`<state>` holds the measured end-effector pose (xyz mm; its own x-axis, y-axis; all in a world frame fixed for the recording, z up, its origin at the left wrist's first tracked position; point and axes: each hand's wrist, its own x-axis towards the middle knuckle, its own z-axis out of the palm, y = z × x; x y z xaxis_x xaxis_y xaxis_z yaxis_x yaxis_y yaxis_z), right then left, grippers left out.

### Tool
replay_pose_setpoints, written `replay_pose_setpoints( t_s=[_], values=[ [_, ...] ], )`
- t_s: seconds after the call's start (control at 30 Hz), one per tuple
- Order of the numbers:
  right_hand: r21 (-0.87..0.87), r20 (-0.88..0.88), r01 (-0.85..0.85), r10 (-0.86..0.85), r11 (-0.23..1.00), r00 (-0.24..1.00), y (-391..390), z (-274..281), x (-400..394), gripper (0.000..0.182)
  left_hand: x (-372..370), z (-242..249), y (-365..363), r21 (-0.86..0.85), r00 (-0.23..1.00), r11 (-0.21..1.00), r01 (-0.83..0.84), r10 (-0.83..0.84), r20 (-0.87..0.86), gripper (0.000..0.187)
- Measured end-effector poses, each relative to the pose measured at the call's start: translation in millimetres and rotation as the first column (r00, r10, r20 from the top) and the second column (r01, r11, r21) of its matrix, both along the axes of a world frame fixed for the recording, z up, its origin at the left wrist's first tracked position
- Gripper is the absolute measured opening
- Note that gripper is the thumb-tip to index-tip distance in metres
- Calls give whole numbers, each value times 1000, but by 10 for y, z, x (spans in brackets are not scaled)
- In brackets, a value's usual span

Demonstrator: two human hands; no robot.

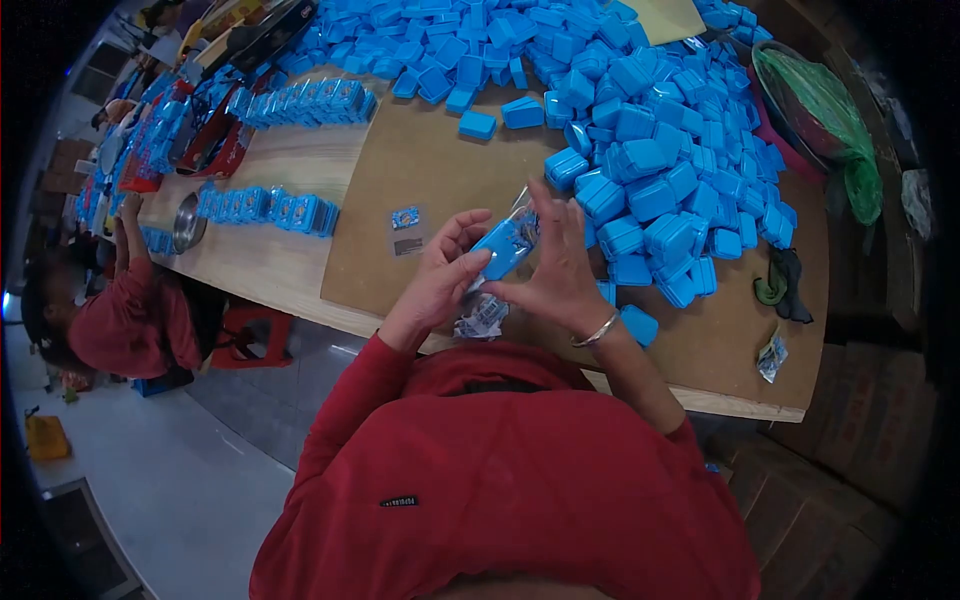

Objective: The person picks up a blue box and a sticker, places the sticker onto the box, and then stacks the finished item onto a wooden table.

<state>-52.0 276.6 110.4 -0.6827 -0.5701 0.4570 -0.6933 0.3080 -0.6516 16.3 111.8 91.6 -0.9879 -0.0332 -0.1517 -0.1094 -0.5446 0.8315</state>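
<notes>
Frame centre: left hand point(446, 268) grasping blue box point(503, 251) in clear printed bag point(523, 228), lettering illegible; right hand point(561, 272) alongside, grip indeterminable.

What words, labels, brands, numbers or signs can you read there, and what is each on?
"POPULAR", as best I can read it, upside down on the dark tag of the red top; its last letters are unclear.
Too small or blurred to read: print on the blue packet in the left hand, the flat packet, the rowed packets and the cartons.
</notes>
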Motion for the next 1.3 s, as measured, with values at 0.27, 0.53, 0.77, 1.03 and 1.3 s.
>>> replay_pose_setpoints(
  t_s=[0.27,0.53,0.77,1.03,1.3],
  values=[
    [-32,-71,-63,61,997,996,-18,-10,0,109,-21,150,77,-294,999,955,28,-22,24,42],
    [-145,-79,-98,87,985,993,-19,-23,51,101,169,237,99,-247,1000,969,-4,11,28,40],
    [-92,153,-285,296,954,943,-74,-1,-35,90,433,70,-295,-249,975,955,-161,193,109,37],
    [137,86,-46,35,989,996,-1302,-910,-334,29,1068,-480,-1391,-632,821,745,-213,487,297,34],
    [22,30,-307,306,952,952,-1498,-762,-483,18,573,-9,-1071,-938,880,6,-347,349,-323,39]
  ],
)
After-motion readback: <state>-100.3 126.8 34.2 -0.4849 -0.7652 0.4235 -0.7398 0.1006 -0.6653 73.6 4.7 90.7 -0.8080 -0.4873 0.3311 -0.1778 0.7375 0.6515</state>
